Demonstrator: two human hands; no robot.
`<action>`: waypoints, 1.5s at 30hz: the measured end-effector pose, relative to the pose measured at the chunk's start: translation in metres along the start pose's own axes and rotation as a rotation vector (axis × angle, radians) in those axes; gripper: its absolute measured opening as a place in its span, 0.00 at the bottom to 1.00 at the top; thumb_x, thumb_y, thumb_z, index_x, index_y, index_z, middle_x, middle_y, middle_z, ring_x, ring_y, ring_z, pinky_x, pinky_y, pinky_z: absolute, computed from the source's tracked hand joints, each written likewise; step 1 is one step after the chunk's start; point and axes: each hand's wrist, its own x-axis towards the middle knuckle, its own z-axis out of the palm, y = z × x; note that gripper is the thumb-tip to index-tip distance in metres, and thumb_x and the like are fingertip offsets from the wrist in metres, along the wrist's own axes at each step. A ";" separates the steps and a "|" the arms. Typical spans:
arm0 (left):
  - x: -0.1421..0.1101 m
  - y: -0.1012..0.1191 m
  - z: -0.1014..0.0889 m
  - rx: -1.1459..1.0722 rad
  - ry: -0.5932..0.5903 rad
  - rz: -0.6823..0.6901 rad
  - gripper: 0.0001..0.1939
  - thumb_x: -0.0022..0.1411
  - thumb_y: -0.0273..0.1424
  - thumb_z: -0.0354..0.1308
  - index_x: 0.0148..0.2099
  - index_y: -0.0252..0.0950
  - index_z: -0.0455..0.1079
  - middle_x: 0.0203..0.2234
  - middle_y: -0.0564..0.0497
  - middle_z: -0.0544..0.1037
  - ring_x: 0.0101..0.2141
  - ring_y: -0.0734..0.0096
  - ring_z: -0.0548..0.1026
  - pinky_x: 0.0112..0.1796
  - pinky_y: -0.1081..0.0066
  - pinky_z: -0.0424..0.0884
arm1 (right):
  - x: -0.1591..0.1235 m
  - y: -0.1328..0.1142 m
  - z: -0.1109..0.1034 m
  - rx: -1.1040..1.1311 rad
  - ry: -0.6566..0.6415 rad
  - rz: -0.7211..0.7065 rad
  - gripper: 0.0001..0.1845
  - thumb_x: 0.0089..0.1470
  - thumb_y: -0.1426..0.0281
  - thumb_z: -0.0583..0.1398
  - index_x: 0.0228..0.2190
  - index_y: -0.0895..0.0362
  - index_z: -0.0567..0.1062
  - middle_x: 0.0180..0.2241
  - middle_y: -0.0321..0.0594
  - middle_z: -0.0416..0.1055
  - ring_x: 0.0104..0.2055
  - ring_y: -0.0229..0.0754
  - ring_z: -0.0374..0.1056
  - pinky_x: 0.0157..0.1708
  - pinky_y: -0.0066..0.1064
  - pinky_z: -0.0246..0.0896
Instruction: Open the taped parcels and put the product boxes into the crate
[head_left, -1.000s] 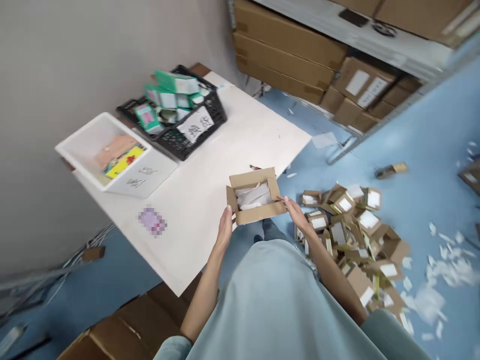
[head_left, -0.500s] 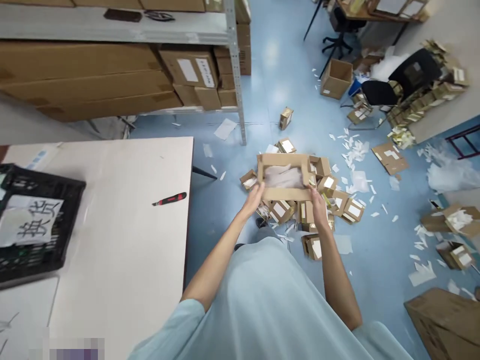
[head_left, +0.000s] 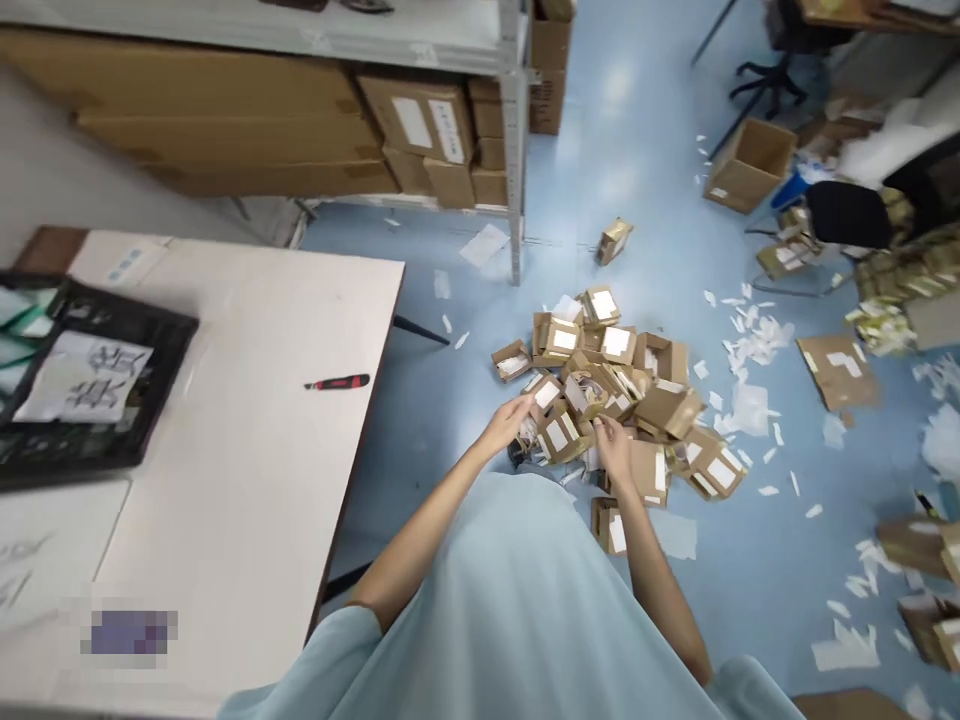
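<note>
My left hand (head_left: pixel 507 424) hangs over the near left side of a heap of small cardboard boxes (head_left: pixel 559 432), fingers loosely apart and nothing held. To its right, my right hand (head_left: pixel 615 452) is also empty, its fingers loosely bent above the middle of the heap. Many boxes there carry white labels, and some have open flaps. Between and beyond the hands lies an open box with crumpled contents (head_left: pixel 586 392). A larger brown box (head_left: pixel 667 405) rests tilted on the heap's right side. Whether either hand touches a box I cannot tell.
A white table (head_left: pixel 270 440) on the left bears a red and black utility knife (head_left: pixel 337 383) and a black crate (head_left: pixel 169 350). Metal shelving (head_left: pixel 514 170) holds large cartons. Paper scraps (head_left: pixel 757 340) litter the blue floor. Chairs, including a black seat (head_left: pixel 847 212), stand at the right.
The open cardboard box with greyish contents has left both hands. My hands have lowered slightly and now hold nothing. The view has shifted, with the table's knife staying put.
</note>
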 end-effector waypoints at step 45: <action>-0.679 -0.358 0.072 -1.408 2.472 0.084 0.32 0.65 0.54 0.71 0.62 0.38 0.81 0.62 0.37 0.85 0.61 0.44 0.82 0.67 0.45 0.73 | -0.673 -0.081 0.413 -0.909 -2.262 -1.355 0.39 0.64 0.34 0.62 0.51 0.54 0.88 0.53 0.54 0.88 0.57 0.63 0.83 0.64 0.56 0.76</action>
